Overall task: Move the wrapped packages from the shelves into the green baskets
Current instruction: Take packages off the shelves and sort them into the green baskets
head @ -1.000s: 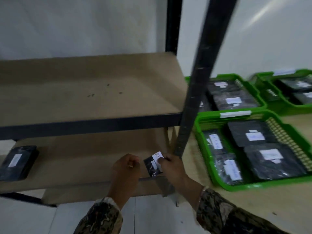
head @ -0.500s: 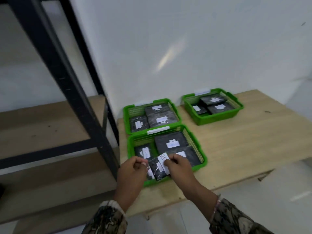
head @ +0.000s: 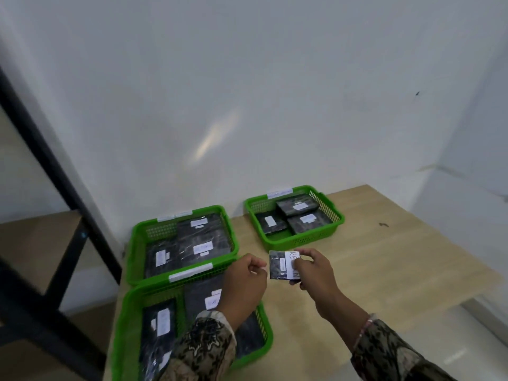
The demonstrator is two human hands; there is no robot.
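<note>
My right hand (head: 316,270) pinches a small black wrapped package (head: 278,264) with a white label, held above the wooden table just in front of the far right green basket (head: 331,229). My left hand (head: 244,281) hovers beside the package with fingers curled and no hold on it, over the near green basket (head: 126,325). A third green basket (head: 137,243) stands behind the near one. All three baskets hold black wrapped packages with white labels.
The black metal shelf frame (head: 55,171) with wooden shelf boards (head: 35,243) stands at the left. A white wall runs behind the wooden table (head: 398,265); the table's front and right edges drop to a pale floor.
The view swung right from the shelf to the table. Both hands carried the small package from the shelf edge over the near basket; now only the right hand holds it, further right.
</note>
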